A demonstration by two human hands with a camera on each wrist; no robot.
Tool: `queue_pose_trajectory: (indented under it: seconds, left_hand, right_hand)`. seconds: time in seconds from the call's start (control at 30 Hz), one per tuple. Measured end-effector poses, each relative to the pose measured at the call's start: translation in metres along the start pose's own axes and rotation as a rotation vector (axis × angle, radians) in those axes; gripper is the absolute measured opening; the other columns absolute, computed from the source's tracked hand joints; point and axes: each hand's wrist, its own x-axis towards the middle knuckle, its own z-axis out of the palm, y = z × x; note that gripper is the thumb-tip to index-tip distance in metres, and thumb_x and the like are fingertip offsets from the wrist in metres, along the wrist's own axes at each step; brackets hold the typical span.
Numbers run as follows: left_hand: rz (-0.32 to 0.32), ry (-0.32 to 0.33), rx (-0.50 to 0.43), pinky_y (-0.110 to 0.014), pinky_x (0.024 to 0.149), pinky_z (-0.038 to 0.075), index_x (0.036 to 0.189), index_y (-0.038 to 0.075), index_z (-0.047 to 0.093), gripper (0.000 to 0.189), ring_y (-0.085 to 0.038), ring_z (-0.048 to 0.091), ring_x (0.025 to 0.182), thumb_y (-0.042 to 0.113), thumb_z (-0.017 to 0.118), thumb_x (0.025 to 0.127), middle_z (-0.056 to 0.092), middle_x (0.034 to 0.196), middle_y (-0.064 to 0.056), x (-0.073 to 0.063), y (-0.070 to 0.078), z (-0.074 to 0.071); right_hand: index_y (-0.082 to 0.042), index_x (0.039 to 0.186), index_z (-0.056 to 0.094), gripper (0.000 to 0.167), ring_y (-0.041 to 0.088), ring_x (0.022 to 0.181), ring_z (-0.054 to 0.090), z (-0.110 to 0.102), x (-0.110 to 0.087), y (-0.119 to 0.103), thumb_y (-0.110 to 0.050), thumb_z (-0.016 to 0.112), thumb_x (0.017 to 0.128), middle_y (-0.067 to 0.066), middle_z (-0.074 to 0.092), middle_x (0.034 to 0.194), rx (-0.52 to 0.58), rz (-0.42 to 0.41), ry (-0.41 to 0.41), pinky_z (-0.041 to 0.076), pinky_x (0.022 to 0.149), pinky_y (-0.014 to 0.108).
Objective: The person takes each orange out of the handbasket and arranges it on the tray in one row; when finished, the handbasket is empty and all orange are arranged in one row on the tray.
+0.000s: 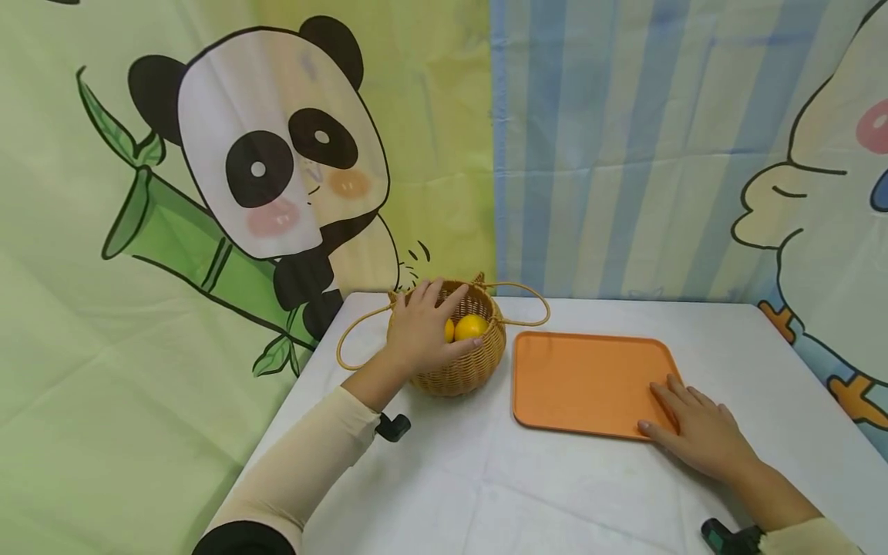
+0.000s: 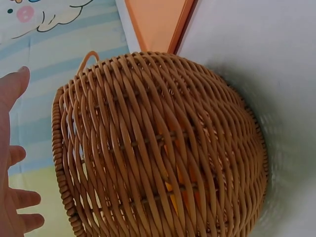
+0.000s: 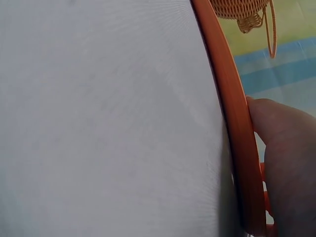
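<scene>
- Left hand (image 1: 425, 331): fingers spread wide, nothing held, over the mouth of the basket (image 1: 458, 378).
- Right hand (image 1: 706, 435): fingers loosely extended, resting on the near right corner of the tray (image 1: 590, 378).
- Basket: upright near the far left corner of the table (image 1: 555, 501), mouth up, loop handles (image 1: 549, 308) pointing left and right; round, tan, woven, yellow balls (image 1: 471, 327) inside.
- Tray: flat, long axis roughly along the table's far edge; plain orange, rounded corners, raised rim.

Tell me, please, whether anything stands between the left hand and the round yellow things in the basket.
Nothing visible does: the left hand is over the open mouth of the wicker basket, no lid covers the round yellow things inside, and the looped handles stick out sideways.
</scene>
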Motion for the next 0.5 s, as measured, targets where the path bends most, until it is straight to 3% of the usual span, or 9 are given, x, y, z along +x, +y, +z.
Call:
queue_pose_trajectory:
  seconds: [0.23,0.5]
  left_hand:
    - [-0.02,-0.048,-0.071,-0.072,0.12,0.024,0.17,0.037,0.028,0.098,-0.043,0.025,0.158,0.088,0.051,0.09,0.028,0.173,-0.016,0.006,-0.006,-0.004]
    - [-0.027,-0.113,-0.144,-0.071,0.116,0.034,0.17,0.036,0.03,0.095,-0.044,0.035,0.153,0.084,0.053,0.092,0.031,0.171,-0.017,0.019,-0.018,-0.008]
  right_hand:
    - [0.004,0.158,0.044,0.1,0.064,0.141,0.03,0.003,0.003,0.003,-0.074,0.058,0.098,0.039,0.031,0.163,-0.005,-0.008,0.012,0.018,0.104,0.088]
    - [0.004,0.157,0.044,0.101,0.064,0.141,0.028,0.008,0.004,0.008,-0.075,0.058,0.097,0.04,0.031,0.162,-0.01,0.01,0.015,0.016,0.105,0.087]
